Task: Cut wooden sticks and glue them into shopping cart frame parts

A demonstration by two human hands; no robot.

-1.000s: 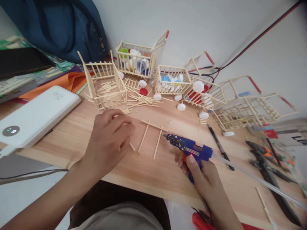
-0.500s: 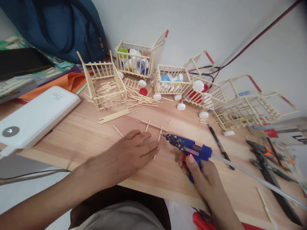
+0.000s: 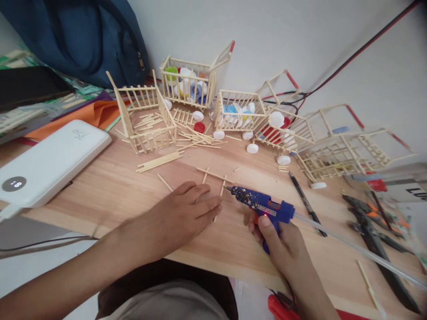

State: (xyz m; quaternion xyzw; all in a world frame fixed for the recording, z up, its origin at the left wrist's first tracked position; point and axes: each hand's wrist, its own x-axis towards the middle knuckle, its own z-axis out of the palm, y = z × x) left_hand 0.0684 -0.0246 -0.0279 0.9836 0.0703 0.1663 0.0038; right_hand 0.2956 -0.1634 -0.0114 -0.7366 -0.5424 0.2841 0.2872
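My right hand (image 3: 283, 244) is wrapped around the handle of a blue hot glue gun (image 3: 263, 204), a clear glue stick (image 3: 333, 234) trailing from its back end. The gun's metal nozzle touches or nearly touches a thin wooden stick (image 3: 223, 189) on the table. My left hand (image 3: 180, 213) lies flat, fingers stretched out, over the sticks and hides parts of them. Beyond its fingertips, a crosswise stick (image 3: 213, 174) lies over the far ends of that stick and another upright one (image 3: 206, 174). One more loose stick (image 3: 164, 182) sits left of the fingers.
Several small stick-built carts (image 3: 188, 82), some holding bottle caps, line the back. Near them are an unfinished stick frame (image 3: 143, 115) and loose sticks (image 3: 160, 161). A white power bank (image 3: 53, 164) lies left; a pen (image 3: 307, 202) and pliers (image 3: 363, 218) lie right.
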